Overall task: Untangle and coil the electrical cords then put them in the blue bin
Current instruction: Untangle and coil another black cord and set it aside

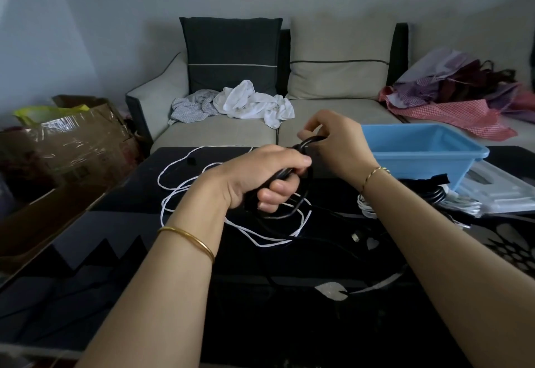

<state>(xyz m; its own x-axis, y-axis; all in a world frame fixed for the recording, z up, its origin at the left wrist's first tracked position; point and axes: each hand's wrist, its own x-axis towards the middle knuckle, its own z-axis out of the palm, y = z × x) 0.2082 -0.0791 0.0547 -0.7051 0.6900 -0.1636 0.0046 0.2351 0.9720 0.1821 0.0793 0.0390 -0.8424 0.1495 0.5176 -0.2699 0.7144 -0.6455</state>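
The thin black electrical cord (304,146) is gathered in loops in the left hand (260,176), whose fingers (278,194) curl tightly round the bundle above the dark glossy worktop (115,251). The right hand (338,141), just beyond and to the right, pinches the bundle's upper end. The cord's slack trails down toward the person, crossing the loose white cord (260,244). The blue plastic bin (405,170) lies right, nearer the right hand.
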